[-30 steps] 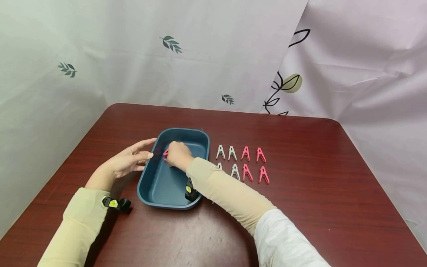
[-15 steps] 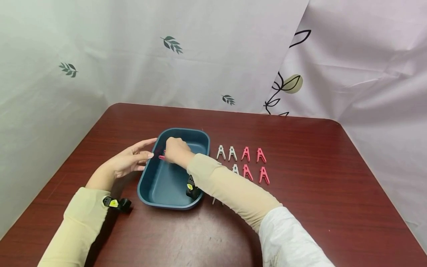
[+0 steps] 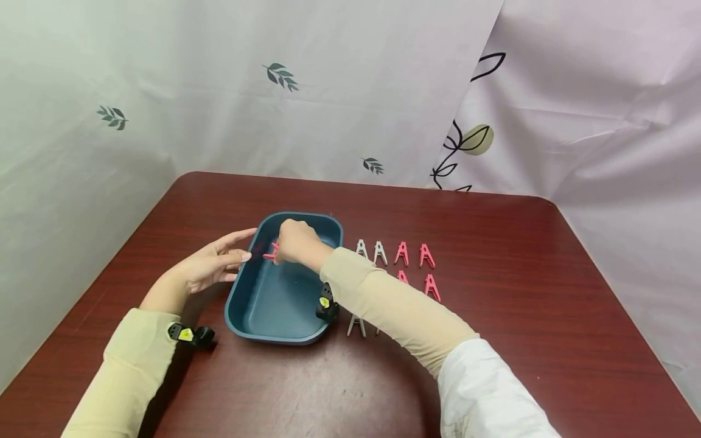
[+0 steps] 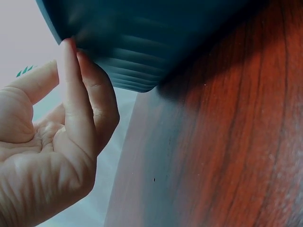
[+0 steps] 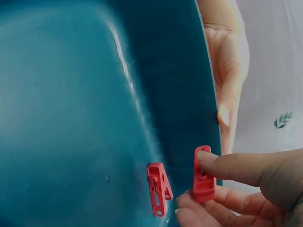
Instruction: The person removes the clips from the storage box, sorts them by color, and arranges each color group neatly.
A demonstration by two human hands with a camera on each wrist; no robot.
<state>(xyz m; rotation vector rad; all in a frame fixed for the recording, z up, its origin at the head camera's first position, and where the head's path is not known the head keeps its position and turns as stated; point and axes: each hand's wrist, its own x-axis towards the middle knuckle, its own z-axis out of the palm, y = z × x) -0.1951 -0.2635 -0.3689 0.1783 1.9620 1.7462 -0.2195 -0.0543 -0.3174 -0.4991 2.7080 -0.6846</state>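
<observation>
A blue plastic tray stands left of the middle of the table. My left hand lies against its left side; fingers and thumb touch the outer wall and rim, also in the left wrist view. Inside the tray is my right hand. In the right wrist view, its thumb and fingers pinch a red clothespin near the tray's wall. Beside that, a second red clothespin lies on the tray floor against the side. The head view shows red plastic left of the right hand.
To the tray's right, grey clothespins and red clothespins lie in rows on the dark red wooden table. My right sleeve hides part of these rows. A pale curtain hangs behind the table.
My right hand has shifted slightly back and right within the tray. The right forearm moved right, covering more of the middle row and uncovering a grey clothespin at the front. The left hand stays put.
</observation>
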